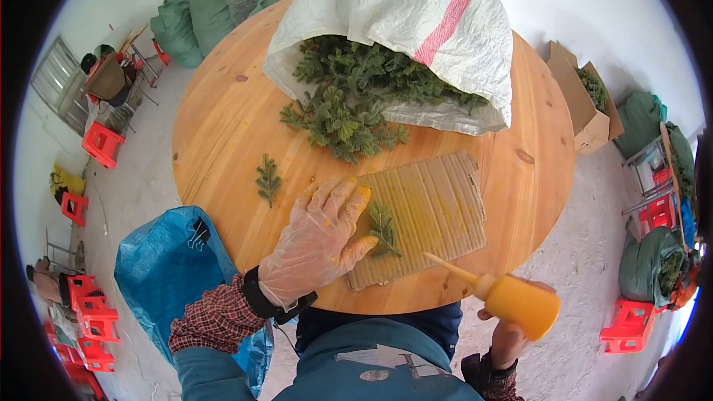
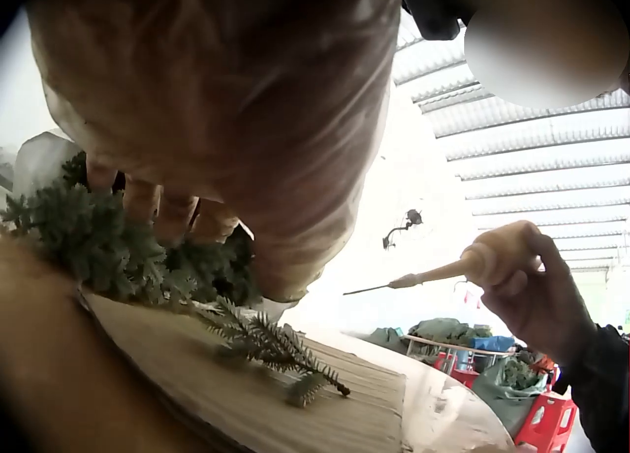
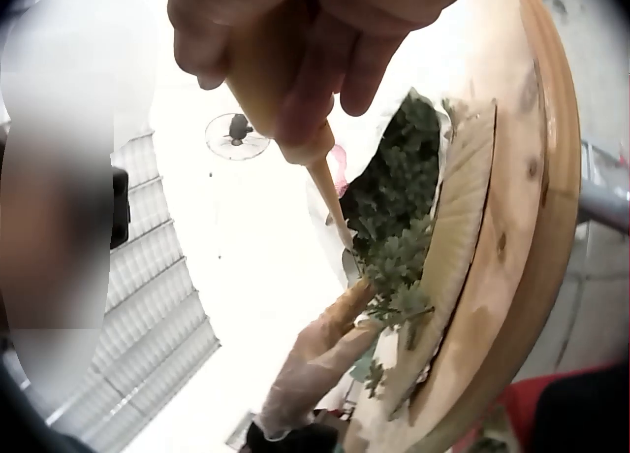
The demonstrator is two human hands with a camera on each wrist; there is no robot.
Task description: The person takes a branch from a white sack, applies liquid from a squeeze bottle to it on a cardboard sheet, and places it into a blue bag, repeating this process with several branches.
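Observation:
My left hand (image 1: 319, 234), in a clear plastic glove with yellow-stained fingertips, hovers palm down with fingers fairly straight at the left side of a ribbed cardboard piece (image 1: 438, 208). Just beside its thumb and forefinger, a small green fir sprig (image 1: 382, 229) lies on the cardboard; the left wrist view shows this sprig (image 2: 271, 350) too. My bare right hand (image 1: 509, 338) grips an orange squeeze bottle (image 1: 523, 306) off the table's front edge. The bottle's long thin nozzle points left toward the cardboard. In the right wrist view, fingers wrap the bottle (image 3: 271, 74).
A white woven sack (image 1: 386, 0) spills fir branches (image 1: 342, 119) onto the round wooden table (image 1: 215, 126). One loose sprig (image 1: 268, 180) lies to the left. A blue bag (image 1: 160, 260) hangs by the table's left front. Red stools (image 1: 104, 144) and a cardboard box (image 1: 579, 104) stand around.

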